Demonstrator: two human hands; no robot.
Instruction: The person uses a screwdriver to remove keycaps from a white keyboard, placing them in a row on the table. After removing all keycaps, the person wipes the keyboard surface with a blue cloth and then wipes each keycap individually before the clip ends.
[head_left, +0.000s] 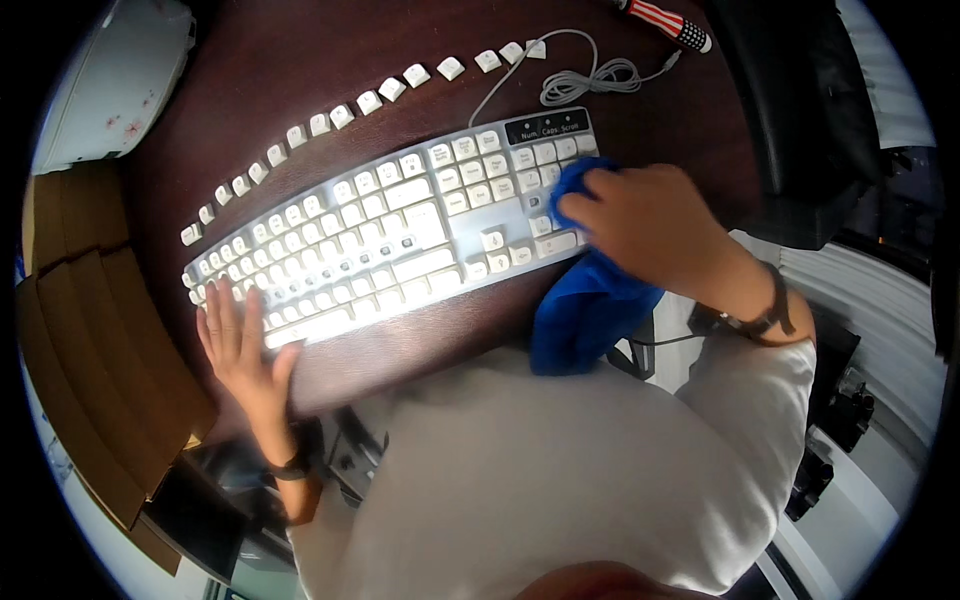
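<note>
A white computer keyboard (487, 217) lies slanted on the dark brown table, its middle row showing bare key switches (365, 256) where caps are off. My right hand (637, 217) grips a blue cloth (592, 307) and presses a bunched part of it on the number pad. The rest of the cloth hangs down over the table's near edge. My left hand (244, 345) rests flat with fingers apart on the keyboard's left end, covering some keys. Behind the keyboard, several loose white keycaps (342, 116) stretch in a long slanting row.
A coiled grey cable (592, 86) runs from the keyboard's back edge. Farther right lies a screwdriver handle (667, 24) with red and white stripes. Brown cardboard (97, 352) and a white case (120, 82) border the left side. A black padded object (780, 127) stands at the right.
</note>
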